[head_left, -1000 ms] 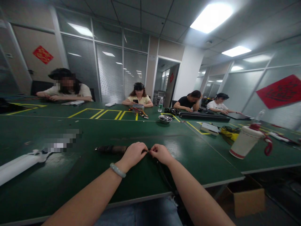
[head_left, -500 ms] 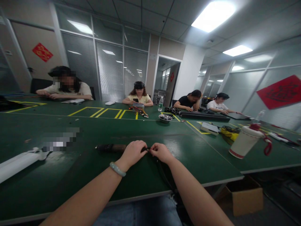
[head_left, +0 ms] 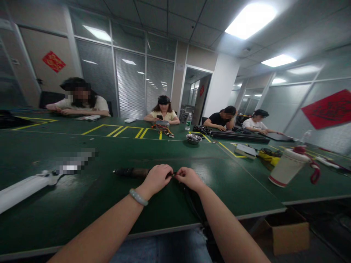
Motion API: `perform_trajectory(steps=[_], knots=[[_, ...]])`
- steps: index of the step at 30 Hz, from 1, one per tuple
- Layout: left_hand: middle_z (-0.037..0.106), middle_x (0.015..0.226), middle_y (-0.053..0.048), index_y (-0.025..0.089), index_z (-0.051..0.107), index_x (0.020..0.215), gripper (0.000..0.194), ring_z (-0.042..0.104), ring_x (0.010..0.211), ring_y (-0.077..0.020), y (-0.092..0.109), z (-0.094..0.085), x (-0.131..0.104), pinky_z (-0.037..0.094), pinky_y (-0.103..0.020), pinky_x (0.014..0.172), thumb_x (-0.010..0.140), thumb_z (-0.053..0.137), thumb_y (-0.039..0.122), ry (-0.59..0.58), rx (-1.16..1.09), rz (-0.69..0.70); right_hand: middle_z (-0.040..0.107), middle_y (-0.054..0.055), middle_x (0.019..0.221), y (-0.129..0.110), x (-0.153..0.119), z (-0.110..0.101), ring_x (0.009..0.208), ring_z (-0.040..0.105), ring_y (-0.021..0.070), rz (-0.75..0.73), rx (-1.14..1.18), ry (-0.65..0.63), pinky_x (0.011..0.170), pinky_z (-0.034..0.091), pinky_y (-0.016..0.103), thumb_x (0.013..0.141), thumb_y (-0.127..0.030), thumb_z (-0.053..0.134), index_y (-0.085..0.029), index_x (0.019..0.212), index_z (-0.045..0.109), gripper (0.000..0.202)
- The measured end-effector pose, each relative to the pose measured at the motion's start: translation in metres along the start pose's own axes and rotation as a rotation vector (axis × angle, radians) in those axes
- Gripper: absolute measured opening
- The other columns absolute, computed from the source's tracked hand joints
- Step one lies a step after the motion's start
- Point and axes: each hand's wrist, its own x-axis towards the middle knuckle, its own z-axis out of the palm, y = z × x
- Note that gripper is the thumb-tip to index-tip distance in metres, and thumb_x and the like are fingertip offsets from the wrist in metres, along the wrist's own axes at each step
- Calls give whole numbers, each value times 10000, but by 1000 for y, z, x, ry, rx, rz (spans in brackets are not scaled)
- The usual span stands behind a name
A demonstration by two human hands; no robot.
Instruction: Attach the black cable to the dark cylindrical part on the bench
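A dark, rod-shaped tool that looks like an electric screwdriver point(head_left: 134, 172) lies on the green table, its small metallic tip pointing left. My left hand point(head_left: 158, 178), with a pale bangle at the wrist, is closed over the tool's right end and hides it. Right beside it, my right hand point(head_left: 189, 178) pinches the end of a black cable point(head_left: 192, 201) where it meets the tool. From there the cable runs down over the table's front edge. The fingertips of both hands almost touch, and the small joint between them is too dark to make out.
A white stand-like arm point(head_left: 30, 188) reaches in at left. A metal bowl point(head_left: 193, 138), bundled wires point(head_left: 164, 130) and a bottle point(head_left: 188, 121) stand farther back. At right are a white tumbler point(head_left: 287, 166) and a box point(head_left: 245, 151). Several people sit across the table.
The view has shifted slightly, so everything sits a little lower and to the right. Both hands keep their hold on the tool and the cable.
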Motion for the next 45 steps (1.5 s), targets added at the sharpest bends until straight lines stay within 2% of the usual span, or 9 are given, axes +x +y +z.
perform_trajectory(steps=[12,17,24,30,40,45], knots=[[625,951,-17,214,596,924,75,575,896,-186,2,-1,0,411,-323,801,860,605,253,-13,42,-10,673,-3,709,4,1,0,614,598,115,-13,-8,10,523,400,195,767,-319,684,-176,862,662,172],[632,964,-24,215,599,949,94,583,889,-186,2,-2,0,414,-315,783,870,596,265,-56,46,-35,699,12,690,1,1,-1,614,635,134,33,-8,-3,545,421,212,774,-339,685,-177,858,666,184],[640,965,-25,217,604,958,115,586,881,-188,2,-5,-1,418,-317,777,871,596,292,-51,22,-40,721,28,698,-1,0,-4,638,658,151,80,39,-35,577,436,225,778,-387,684,-171,872,670,236],[640,943,-34,211,613,948,146,586,878,-191,3,-4,-1,414,-313,772,881,589,339,-32,26,-38,702,23,683,-4,0,-4,638,640,143,44,74,-42,598,444,226,788,-353,653,-157,814,653,198],[642,949,-23,215,617,944,131,580,876,-184,0,-4,-1,408,-313,770,890,584,329,-22,2,-17,651,-4,637,-10,-1,-1,587,579,125,-9,6,45,540,408,218,805,-338,613,-166,806,656,177],[639,965,-21,216,616,956,134,581,898,-183,1,-8,-2,411,-313,782,886,590,327,-48,14,-15,639,-10,646,-7,0,1,579,560,114,-28,47,23,539,404,212,807,-338,611,-161,804,640,180]])
